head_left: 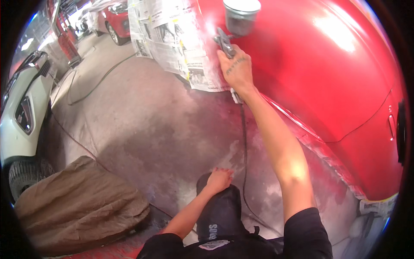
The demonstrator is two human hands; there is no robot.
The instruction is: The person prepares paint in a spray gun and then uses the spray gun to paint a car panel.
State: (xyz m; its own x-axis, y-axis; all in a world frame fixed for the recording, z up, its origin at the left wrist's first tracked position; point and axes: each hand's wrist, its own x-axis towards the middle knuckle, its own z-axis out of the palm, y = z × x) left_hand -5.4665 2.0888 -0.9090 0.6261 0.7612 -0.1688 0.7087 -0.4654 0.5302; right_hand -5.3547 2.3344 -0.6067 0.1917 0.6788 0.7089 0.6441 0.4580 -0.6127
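I'm holding the spray gun in the right hand, and that hand is wrapping round the handle, so most of it is hiding from me. Can't tell if the trigger is being squeezed. The gun's head is poking out past the knuckles, with the metal cup sitting just ahead and a bit to the right. All of that is showing in front of the spot where the newspaper is meeting the red car panel; I can't judge the gap.

The left hand is resting on the bent leg. Its fingertips are curling out of my view, so I can't tell how spread they are.

As for clutter, the right forearm is blocking part of the panel's lower edge, and a dark hose is hanging below the right hand, then running along the floor beside the leg. A brown cloth is draping over something at the floor's lower left corner. A white car is standing along the left edge, and another red car is sitting towards the far edge, near a red post. The grey floor is looking pretty blotchy, with dark and reddish patches.
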